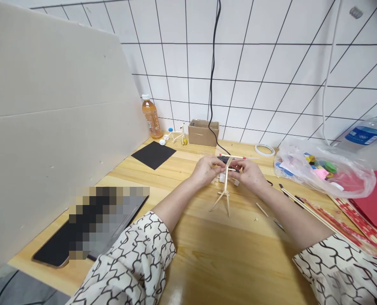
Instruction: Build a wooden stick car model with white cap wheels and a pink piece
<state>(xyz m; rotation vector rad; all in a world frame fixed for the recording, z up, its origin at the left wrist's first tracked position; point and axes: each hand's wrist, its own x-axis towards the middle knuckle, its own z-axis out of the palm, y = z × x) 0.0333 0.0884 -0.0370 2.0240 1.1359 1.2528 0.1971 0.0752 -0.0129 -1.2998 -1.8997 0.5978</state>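
Left hand and right hand: positioned close together, thumbs and fingertips closed on the far end of a stick frame. The frame lies between the hands, above the wooden table, its long member pointing toward the wearer. The fingers and a dark object behind them crowd the far end, so the exact contact of each fingertip cannot be confirmed.

Completed: the long member is joined to splayed sticks at its near end. Judged in hand: a joint at the far end, where both sets of fingers meet. Judged outstanding: securing that end; the frame appears partly assembled.

Unattached stock: a short loose stick lies near the right forearm. Longer sticks lie farther right, beside a clear plastic bag of coloured pieces.

Outer area: a roll of tape lies near the tiled wall. A cardboard box stands beside a small stick model, which is separate from the frame in hand.
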